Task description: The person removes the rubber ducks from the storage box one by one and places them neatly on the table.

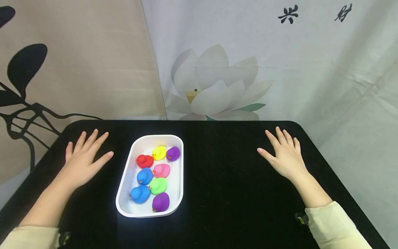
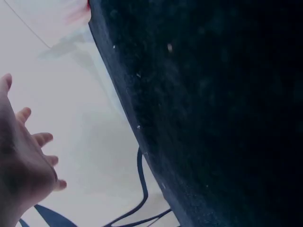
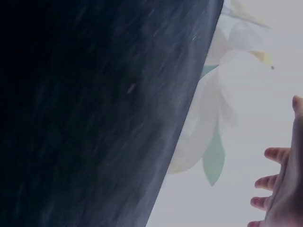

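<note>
My left hand [image 1: 81,162] is spread over the left side of the black table, fingers apart and holding nothing. To its right stands a white tray [image 1: 178,193] with several toy ducks in it. Near the tray's far end lie a red duck [image 1: 145,161], a yellow duck [image 1: 159,153] and a purple duck [image 1: 173,154]. A pink duck [image 1: 162,170] and a blue duck [image 1: 144,176] are in the middle. Closer in are a green duck [image 1: 158,185], another blue duck [image 1: 140,194] and another purple duck [image 1: 161,202]. My right hand [image 1: 285,157], fingers spread, is over the table's right side with nothing in it.
The black table [image 1: 224,180] has rounded far corners. Behind it hangs a pale curtain [image 1: 311,69] printed with a lotus, dark characters and, at the left, black plant shapes. The tray stands left of the table's middle, between the two hands.
</note>
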Demonstrator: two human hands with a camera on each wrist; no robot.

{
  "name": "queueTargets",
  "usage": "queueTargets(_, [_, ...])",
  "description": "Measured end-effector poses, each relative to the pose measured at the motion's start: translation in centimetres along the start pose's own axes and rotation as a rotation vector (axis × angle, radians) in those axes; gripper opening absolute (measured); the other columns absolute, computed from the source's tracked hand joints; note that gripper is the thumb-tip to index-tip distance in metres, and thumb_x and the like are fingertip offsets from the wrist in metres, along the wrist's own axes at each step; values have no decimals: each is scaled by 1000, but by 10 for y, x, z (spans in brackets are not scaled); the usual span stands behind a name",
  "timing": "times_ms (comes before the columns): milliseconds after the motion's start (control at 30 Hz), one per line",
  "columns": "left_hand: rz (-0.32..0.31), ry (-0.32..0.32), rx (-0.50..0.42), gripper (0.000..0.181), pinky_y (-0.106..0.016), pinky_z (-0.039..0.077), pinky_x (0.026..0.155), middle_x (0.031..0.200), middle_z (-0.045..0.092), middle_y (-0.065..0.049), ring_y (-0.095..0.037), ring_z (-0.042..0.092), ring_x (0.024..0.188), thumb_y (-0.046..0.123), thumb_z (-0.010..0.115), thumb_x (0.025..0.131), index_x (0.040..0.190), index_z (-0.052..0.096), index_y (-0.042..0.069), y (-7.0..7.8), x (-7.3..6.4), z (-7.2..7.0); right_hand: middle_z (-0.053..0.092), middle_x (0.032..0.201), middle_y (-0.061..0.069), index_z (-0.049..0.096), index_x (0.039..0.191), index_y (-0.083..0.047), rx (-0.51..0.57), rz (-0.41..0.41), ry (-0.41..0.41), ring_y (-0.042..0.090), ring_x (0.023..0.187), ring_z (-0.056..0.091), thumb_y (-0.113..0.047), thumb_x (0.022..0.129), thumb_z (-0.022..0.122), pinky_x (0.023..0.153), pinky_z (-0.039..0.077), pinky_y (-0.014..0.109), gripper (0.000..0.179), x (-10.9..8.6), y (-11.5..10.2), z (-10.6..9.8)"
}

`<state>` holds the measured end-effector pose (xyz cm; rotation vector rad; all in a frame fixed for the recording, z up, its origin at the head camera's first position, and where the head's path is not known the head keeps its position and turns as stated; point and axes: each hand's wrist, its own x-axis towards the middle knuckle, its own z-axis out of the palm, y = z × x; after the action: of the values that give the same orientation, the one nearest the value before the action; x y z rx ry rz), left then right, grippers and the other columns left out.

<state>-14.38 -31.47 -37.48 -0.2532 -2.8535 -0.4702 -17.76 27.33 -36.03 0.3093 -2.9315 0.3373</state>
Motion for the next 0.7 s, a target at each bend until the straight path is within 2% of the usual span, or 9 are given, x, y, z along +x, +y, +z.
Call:
queueTargets(167, [38,50,-101,71,-60,-15,106,157,10,-17,-37,-7,143,42,52,95,153,22,15,6,1,1,16,155,22,28,151,-12,39,-53,62,40,142,5,-60,93,45,109,-2,62,77,-2,-19,-1])
queueTargets(300, [63,59,-187,69,-63,-9,107,157,14,-16,-38,0,143,36,56,94,152,25,13,12,1,0,20,155,20,32,149,-11,77,-96,104,38,142,9,-57,93,49,109,1,61,75,-4,-36,-2])
queueTargets(533, [44,-15,-378,67,-75,7,99,157,17,-16,-39,7,142,30,55,96,153,23,18,24,0,-1,26,153,16,39,146,-12,146,-183,156,35,141,16,-53,91,56,111,8,58,70,-10,-69,-2])
queueTargets(700, [8,-64,-456,65,-77,22,92,156,19,-16,-45,17,139,32,52,98,154,20,23,31,-1,-1,28,153,12,42,144,-13,205,-264,169,33,140,19,-50,90,59,110,12,58,68,-15,-96,-4])
